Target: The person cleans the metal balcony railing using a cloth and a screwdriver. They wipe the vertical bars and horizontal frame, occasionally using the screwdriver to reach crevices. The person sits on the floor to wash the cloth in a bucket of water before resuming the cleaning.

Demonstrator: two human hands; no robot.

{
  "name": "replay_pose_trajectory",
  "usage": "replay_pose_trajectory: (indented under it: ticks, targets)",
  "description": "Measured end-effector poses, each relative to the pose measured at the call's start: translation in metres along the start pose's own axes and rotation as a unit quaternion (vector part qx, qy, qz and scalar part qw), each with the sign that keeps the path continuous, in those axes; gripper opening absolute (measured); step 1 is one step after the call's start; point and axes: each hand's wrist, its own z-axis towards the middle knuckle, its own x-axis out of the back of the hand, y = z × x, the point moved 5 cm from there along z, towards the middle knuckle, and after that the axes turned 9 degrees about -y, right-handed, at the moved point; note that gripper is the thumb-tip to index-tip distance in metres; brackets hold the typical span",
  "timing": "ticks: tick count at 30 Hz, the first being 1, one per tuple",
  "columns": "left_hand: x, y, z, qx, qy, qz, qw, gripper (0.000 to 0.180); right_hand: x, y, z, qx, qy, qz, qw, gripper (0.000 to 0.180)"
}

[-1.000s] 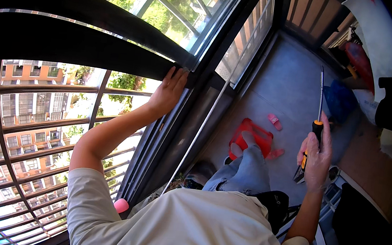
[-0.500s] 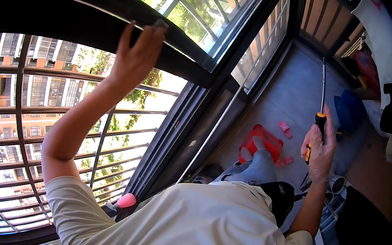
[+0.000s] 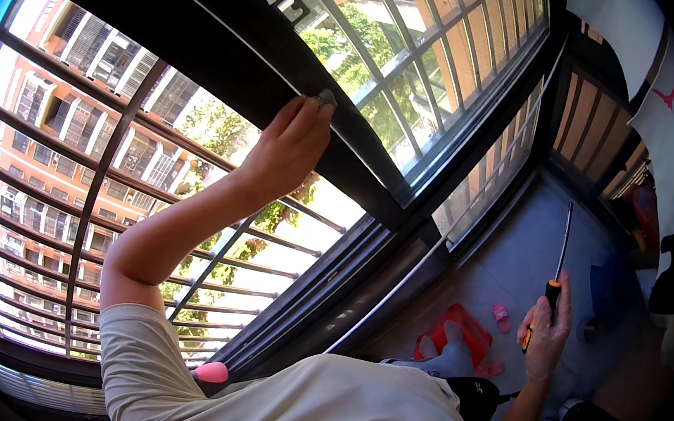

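A pale, softly creased shirt (image 3: 314, 407) fills the bottom centre, hiding most of the legs, with a smooth pink knob (image 3: 211, 372) at its left edge, its lower part covered. Right of centre, the right hand (image 3: 550, 328), in a thin clear glove, is wrapped around the screwdriver (image 3: 553, 292), which points upward; its black-and-orange handle is partly covered, its slim metal shaft bare. In the upper centre the left hand (image 3: 293, 143) has its fingers together, pinching a grey piece (image 3: 327, 98) at the dark, flat frame (image 3: 213, 55); what that piece is cannot be made out. A white rod (image 3: 395, 287) slants below the frame. Feet partly cover a red stool (image 3: 474, 336) at lower right, beside pink slippers (image 3: 501, 316) on the grey floor (image 3: 470, 284); a blue bag (image 3: 612, 290) lies in shadow farther right. Round bars (image 3: 117, 135) cross the left, cutting up the view of an orange-brown building (image 3: 72, 130).
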Motion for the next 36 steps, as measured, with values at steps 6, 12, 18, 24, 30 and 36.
replay_pose_trajectory:
  ticks: [6, 12, 18, 24, 30, 36]
  targets:
    - [0.048, -0.081, -0.004, 0.127, 0.068, 0.058, 0.988, 0.018, 0.017, -0.004, -0.006, -0.014, 0.047, -0.024, 0.998, 0.050]
    - [0.155, -0.245, -0.020, 0.216, 0.161, 0.307, 0.913, 0.023, 0.008, 0.000, -0.004, -0.018, 0.028, -0.026, 0.999, 0.050]
    - [0.184, -0.310, -0.021, 0.277, 0.168, 0.248, 0.913, 0.018, 0.014, 0.007, -0.005, -0.043, 0.014, -0.007, 0.999, 0.049]
    - [0.053, -0.117, 0.028, 0.150, 0.100, 0.093, 0.979, 0.026, 0.017, 0.010, -0.003, -0.007, 0.013, 0.036, 0.999, 0.048]
    - [-0.054, 0.036, 0.044, 0.059, -0.122, 0.056, 0.989, 0.046, 0.037, 0.019, -0.019, -0.044, 0.031, -0.004, 0.999, 0.049]
    - [-0.163, 0.163, 0.040, -0.032, -0.176, -0.014, 0.984, 0.047, 0.054, 0.041, -0.042, -0.099, 0.088, -0.042, 0.990, 0.048]
